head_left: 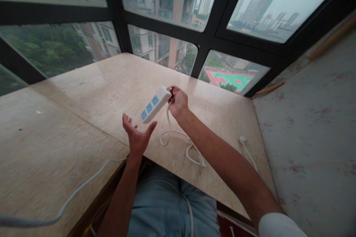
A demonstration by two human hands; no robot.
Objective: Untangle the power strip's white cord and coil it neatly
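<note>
A white power strip (158,104) with three blue socket faces hangs tilted above the marble-look sill, its far end higher. My right hand (178,100) is closed at that upper end, where the white cord (168,116) leaves the strip. Something small and dark red shows between those fingers; I cannot make out what it is. Just below the strip's lower end, my left hand (138,137) is open, thumb and fingers spread apart, and appears to hold nothing. From my right hand the cord drops and lies in loose loops on the sill.
The stone sill (100,81) runs under dark-framed windows (167,31). At the right lies a white plug (243,140) on its cord, near the flowered wall (311,133). A grey-white cable (83,185) crosses the left front edge.
</note>
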